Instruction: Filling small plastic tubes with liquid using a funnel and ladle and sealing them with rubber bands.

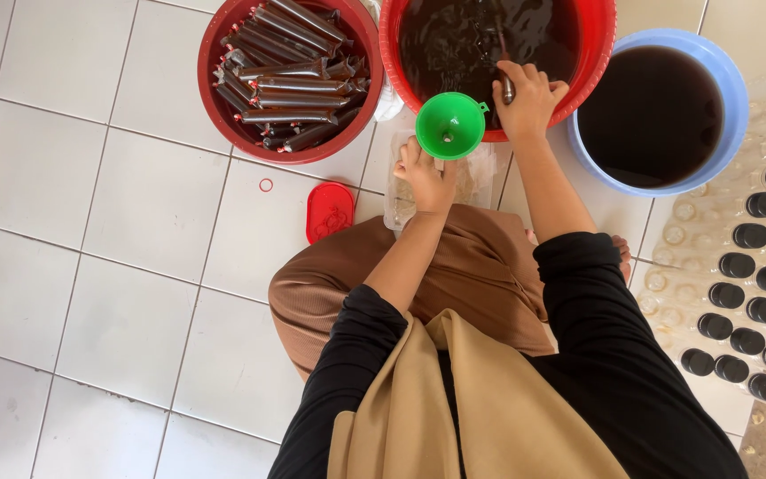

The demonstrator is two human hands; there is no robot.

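The left hand (425, 173) pinches a thin, floppy plastic bag (401, 200) beneath the light green funnel (449, 124); the right hand (525, 98) grips a ladle handle (506, 80) (probably slippery) over the red basin (596, 53).

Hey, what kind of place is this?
Probably a home drink-packing spot on a tiled floor: basins of dark liquid, a basin of filled tubes, rows of capped bottles.
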